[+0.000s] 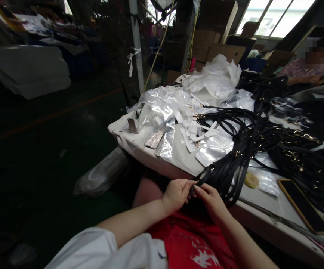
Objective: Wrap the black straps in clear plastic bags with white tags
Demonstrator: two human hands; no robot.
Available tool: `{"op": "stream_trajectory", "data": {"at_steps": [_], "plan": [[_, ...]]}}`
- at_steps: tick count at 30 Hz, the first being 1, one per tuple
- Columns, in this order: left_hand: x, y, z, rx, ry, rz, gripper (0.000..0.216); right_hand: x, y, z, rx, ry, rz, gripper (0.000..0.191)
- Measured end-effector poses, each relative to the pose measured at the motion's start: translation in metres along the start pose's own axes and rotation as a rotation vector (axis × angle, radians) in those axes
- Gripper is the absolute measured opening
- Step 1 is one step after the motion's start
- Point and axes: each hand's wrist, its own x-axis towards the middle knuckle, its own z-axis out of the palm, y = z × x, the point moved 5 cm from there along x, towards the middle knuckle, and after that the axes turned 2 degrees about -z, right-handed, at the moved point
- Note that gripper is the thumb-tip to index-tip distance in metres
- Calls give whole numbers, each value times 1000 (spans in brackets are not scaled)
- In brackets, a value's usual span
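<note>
Close together at the table's front edge, both my hands pinch one black strap (202,178). My left hand (176,195) has its fingers curled closed around the strap's end. Thumb and fingers of my right hand (210,198) press on the same spot from the other side. The fingers hide most of what lies between them, so I cannot make out the strap's end. From there the strap runs up into a bundle of black straps (234,164) with gold-coloured metal fittings, which hangs over the table edge beside my right hand.
On the white table (173,170) lie clear plastic bags (162,102), white strips (190,127), a yellow tape roll (251,180) and a phone (303,205). More black straps (299,157) pile up at right. Another person (304,73) sits across. A plastic-wrapped bundle (101,173) rests on the floor.
</note>
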Motion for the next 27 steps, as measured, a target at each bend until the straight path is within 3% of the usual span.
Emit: {"op": "stream_trajectory", "data": {"at_steps": [3, 6, 9, 13, 20, 24, 27], "plan": [[-2, -4, 0, -24, -30, -27, 49, 1, 6, -5, 15, -16, 81, 35], [-5, -6, 3, -22, -64, -46, 52, 17, -4, -26, 62, 86, 43, 40], [-3, -6, 6, -13, -68, -61, 52, 28, -23, -44, 88, 231, -102, 31], [8, 6, 4, -55, -34, -40, 51, 21, -56, -49, 38, 353, -291, 29], [44, 69, -4, -222, -18, 77, 53, -10, -155, -36, -347, 514, -729, 24], [64, 117, -11, -197, 48, 269, 53, -18, -180, -12, -474, 397, -775, 22], [73, 130, -13, -237, 108, 272, 54, -15, -172, 1, -476, 236, -681, 23]]}}
